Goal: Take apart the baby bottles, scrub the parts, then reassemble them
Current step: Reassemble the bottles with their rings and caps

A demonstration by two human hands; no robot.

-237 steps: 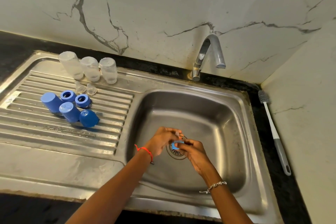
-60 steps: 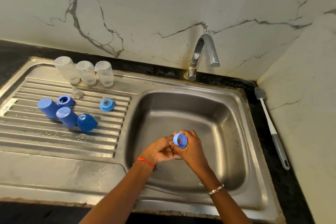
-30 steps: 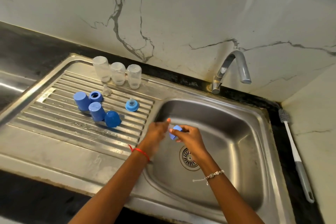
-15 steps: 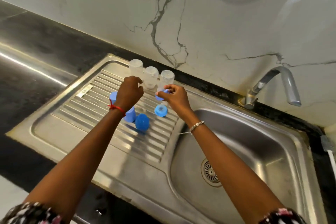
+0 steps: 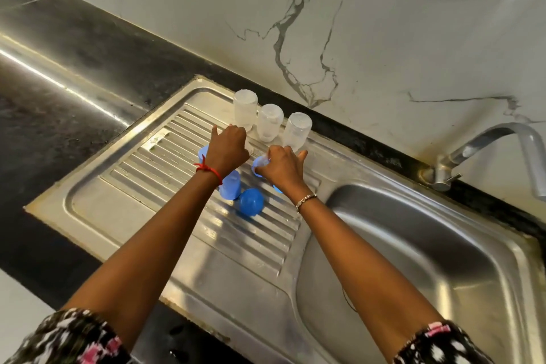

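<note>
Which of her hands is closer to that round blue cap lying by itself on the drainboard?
Left. The left hand is up and left of the round cap, its wrist close by; the right hand sits farther up-right.

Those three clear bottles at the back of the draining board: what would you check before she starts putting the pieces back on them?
1. Bottles standing steady: ok. All three clear bottles stand in a row on the draining board, none tipped.
2. Ring in hand: ok. The right hand holds a blue ring just in front of the bottles.
3. What the left hand holds: cannot tell, its fingers are curled and hide whatever is under them.
4. Caps within reach: ok. A blue cap and a round blue cap lie beside the wrists.
5. Parts clean and dry: cannot tell.
</note>
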